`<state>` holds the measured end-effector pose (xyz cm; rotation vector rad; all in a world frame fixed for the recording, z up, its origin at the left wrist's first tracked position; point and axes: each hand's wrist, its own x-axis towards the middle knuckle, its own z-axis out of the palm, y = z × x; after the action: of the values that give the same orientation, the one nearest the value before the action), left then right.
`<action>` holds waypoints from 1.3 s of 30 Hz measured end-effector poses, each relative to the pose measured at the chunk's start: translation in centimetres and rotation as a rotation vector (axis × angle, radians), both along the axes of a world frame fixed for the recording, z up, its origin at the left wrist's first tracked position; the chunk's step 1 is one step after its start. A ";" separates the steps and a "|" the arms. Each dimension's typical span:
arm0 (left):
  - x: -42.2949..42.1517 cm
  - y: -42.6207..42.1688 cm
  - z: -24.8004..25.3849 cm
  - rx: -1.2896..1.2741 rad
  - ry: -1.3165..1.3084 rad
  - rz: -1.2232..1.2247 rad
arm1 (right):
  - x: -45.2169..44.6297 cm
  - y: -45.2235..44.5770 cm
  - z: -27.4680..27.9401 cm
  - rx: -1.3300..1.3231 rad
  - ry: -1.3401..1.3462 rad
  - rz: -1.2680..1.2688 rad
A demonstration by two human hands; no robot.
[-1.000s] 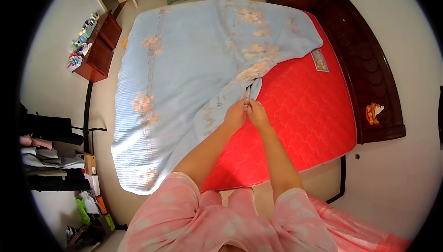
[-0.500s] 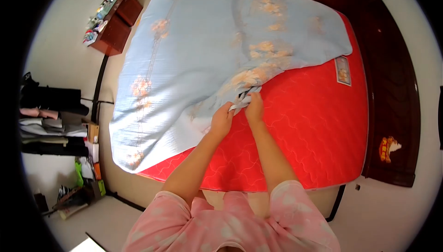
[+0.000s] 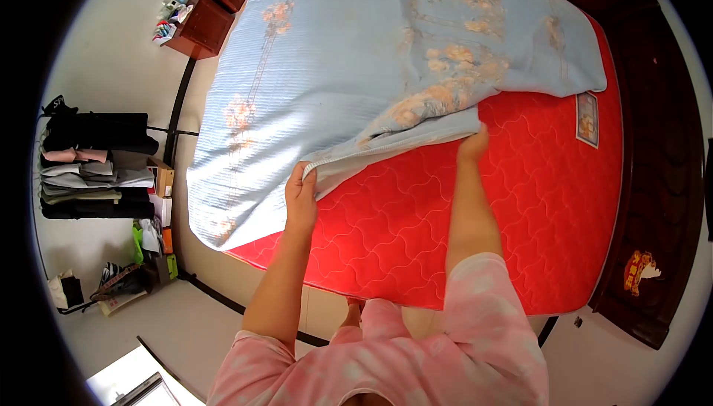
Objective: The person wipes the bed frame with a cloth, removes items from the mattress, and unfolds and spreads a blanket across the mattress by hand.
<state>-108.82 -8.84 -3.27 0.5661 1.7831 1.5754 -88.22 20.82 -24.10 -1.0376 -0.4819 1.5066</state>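
A light blue cover (image 3: 342, 57) with orange flowers lies over much of a red quilted mattress (image 3: 416, 220). The cover's near edge is pulled out between my two hands, over the red surface. My left hand (image 3: 301, 194) is closed on this edge, at the left. Farther right, my right hand (image 3: 473, 144) grips the edge near its corner, fingers partly hidden. Between them the cloth is folded, with its pale underside showing. A patterned label (image 3: 587, 120) sits on the mattress at the right.
The dark wooden headboard (image 3: 639, 168) stands along the right side. At the upper left is a red-brown cabinet (image 3: 212, 20) with bottles on top. Clothes (image 3: 100, 172) hang at the left, above bags and boxes. A window (image 3: 141, 380) shows at the lower left.
My hands have moved wide apart, left and right, stretching the bunched cover edge between them. The view has shifted, so the bed's far end has moved up in the picture.
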 end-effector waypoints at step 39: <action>39.3 -27.8 -23.1 -0.325 -0.071 -0.895 | 61.7 -39.8 3.7 -0.200 -2.181 0.295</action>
<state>-69.56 -36.63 -26.39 0.9522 1.3751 0.6694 -26.55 -18.94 -20.41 -2.5407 -1.9548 -0.0496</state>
